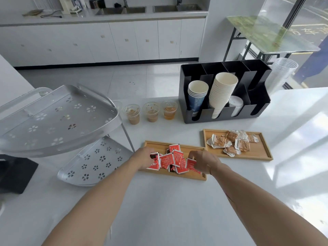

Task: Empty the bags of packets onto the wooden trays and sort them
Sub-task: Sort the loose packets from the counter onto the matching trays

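Observation:
Two wooden trays lie on the white counter. The near tray (159, 144) holds a heap of several red packets (173, 159). My left hand (142, 157) rests on the heap's left side, fingers curled around red packets. My right hand (204, 161) presses the heap's right side and grips a red packet there. The far tray (264, 148), to the right and a little behind, carries several white-and-orange packets (232, 142) in a loose pile. No bag is in view.
A black cup organiser (223, 112) with paper cups stands behind the trays. Three plastic cups of brown drink (151, 113) line up to its left. A grey two-tier metal rack (58, 121) stands at the left, a stack of clear cups (282, 73) at the back right.

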The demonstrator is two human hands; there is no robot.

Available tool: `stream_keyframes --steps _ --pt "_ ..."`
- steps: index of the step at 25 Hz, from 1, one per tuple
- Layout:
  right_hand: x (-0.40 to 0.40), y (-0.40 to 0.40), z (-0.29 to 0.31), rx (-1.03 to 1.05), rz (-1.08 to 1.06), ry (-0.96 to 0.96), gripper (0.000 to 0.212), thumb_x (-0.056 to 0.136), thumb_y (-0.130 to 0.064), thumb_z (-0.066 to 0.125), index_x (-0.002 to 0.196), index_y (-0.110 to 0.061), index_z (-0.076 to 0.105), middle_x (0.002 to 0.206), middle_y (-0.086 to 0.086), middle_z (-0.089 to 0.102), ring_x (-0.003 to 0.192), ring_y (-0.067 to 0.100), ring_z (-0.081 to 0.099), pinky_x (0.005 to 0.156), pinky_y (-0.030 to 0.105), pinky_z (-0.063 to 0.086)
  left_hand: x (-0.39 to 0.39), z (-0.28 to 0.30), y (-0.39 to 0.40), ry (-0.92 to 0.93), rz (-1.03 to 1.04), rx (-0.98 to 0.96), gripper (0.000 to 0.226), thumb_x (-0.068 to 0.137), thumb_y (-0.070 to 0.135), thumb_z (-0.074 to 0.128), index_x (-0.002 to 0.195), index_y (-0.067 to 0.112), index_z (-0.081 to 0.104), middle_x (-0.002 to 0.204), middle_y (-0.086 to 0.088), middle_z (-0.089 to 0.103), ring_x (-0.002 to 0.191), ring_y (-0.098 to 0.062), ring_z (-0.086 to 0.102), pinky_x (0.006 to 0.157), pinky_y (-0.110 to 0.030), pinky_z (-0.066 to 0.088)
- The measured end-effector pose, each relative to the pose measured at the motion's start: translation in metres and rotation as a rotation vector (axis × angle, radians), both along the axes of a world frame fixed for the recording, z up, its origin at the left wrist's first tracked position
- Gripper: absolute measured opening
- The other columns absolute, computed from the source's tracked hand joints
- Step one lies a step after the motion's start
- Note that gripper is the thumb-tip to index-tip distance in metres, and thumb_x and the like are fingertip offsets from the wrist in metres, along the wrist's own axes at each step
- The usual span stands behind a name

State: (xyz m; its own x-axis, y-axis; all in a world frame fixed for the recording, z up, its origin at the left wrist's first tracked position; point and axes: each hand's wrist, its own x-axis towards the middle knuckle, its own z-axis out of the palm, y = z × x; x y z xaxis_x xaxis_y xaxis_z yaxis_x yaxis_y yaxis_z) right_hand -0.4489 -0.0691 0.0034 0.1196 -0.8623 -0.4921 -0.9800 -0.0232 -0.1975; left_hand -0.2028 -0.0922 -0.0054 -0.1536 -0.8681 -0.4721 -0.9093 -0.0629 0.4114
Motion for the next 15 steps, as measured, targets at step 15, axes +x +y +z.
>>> stream_keyframes --steps 15 --pt "-0.005 -0.047 -0.064 -0.109 -0.009 0.107 0.017 0.095 -0.018 0.056 0.111 -0.020 0.061 0.095 0.001 0.060 0.087 0.023 0.062 0.062 0.030 0.046 -0.007 -0.049 -0.043 -0.026 -0.031 -0.057 0.039 0.084 0.027 0.068 0.121 0.027 0.056 0.126 0.000 0.058 0.115 -0.021 0.054 0.091 -0.043 0.051"
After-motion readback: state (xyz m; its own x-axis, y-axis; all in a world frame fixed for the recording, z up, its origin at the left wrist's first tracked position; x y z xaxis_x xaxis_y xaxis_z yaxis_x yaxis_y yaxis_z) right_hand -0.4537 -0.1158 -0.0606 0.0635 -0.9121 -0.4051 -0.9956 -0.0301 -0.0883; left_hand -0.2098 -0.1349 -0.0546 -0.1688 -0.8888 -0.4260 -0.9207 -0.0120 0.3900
